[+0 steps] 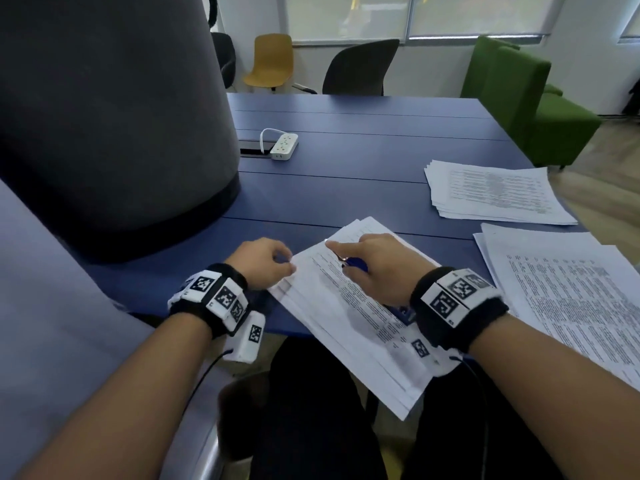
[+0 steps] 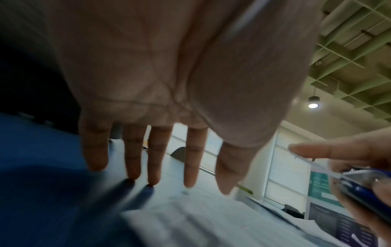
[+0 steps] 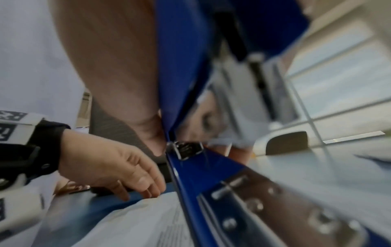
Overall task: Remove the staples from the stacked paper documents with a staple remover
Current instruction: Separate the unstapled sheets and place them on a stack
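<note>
stapled papers — white, printed, overhanging table edge; staple remover — blue, over them

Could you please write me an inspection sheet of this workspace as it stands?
Surface: blue table, with seams across its top.
Job's things: paper stack askew over the near edge; blue staple remover above its far corner.
Clutter: two more paper piles to the right; white power strip far left.
Grippers: left hand at the stack's left edge, fingers extended in the left wrist view; right hand holds the remover, forefinger pointing to the corner.
Cables: black leads from both wrist units; short white cord on the strip.
Surroundings: grey rounded column, yellow chair, black chair, green sofa, windows.
</note>
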The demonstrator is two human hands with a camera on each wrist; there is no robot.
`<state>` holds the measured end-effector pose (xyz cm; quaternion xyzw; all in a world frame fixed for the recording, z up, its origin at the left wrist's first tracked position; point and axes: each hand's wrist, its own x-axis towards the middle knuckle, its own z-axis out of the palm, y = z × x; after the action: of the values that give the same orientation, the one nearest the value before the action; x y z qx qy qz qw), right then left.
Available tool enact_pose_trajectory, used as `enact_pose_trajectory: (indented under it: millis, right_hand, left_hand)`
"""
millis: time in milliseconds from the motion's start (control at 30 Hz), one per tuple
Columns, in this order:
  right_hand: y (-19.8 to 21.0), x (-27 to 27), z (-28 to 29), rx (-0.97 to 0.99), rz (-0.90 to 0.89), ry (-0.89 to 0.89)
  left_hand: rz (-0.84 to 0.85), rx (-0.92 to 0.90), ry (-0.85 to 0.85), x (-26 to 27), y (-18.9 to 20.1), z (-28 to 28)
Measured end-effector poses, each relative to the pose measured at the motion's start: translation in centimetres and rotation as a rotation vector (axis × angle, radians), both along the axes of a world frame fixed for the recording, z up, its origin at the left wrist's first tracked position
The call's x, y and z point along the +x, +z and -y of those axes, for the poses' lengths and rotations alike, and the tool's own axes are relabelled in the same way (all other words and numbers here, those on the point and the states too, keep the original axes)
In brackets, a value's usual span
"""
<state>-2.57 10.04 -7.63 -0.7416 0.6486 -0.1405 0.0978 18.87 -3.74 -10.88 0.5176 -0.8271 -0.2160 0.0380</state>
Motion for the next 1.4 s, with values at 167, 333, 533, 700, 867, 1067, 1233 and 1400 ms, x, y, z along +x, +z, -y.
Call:
enact_pose_trajectory:
  millis: [167, 333, 533, 700, 867, 1067, 1233, 1400]
  right_hand:
    - [2.8, 3.0, -0.3, -0.021, 0.052, 0.062]
    - [3.2, 8.5, -1.4, 0.085, 0.362, 0.085]
    - [-4.7, 15.8, -1.0, 0.386, 0.746, 0.079]
    - [-9.1, 19.8, -0.8, 0.636, 0.874, 0.015]
    - [-12.7, 20.5, 0.1, 0.747, 0.857, -0.113]
    - [-15.3, 20.0, 0.2, 0.766, 0.781, -0.187]
    - [-15.9, 20.0, 0.3, 0.751, 0.773, -0.172]
    - [-16.0, 20.0, 0.2, 0.79, 0.821, -0.158]
  left_hand:
    - [0.197, -0.055, 0.05, 8.7, -2.0, 0.4]
    - [0.085, -0.133, 0.101, 15.2, -3.4, 0.3]
    - [-0.213, 0.009, 0.072, 17.2, -4.2, -0.6]
    - [-0.342, 0.132, 0.097, 17.6, -3.6, 0.3]
    - [-0.438, 0.152, 0.164, 17.0, -3.8, 0.0]
    - [-0.478, 0.161, 0.188, 16.9, -4.0, 0.1]
    - [-0.484, 0.165, 0.197, 16.7, -4.0, 0.0]
    - [-0.477, 0.174, 0.208, 16.8, -3.7, -0.2]
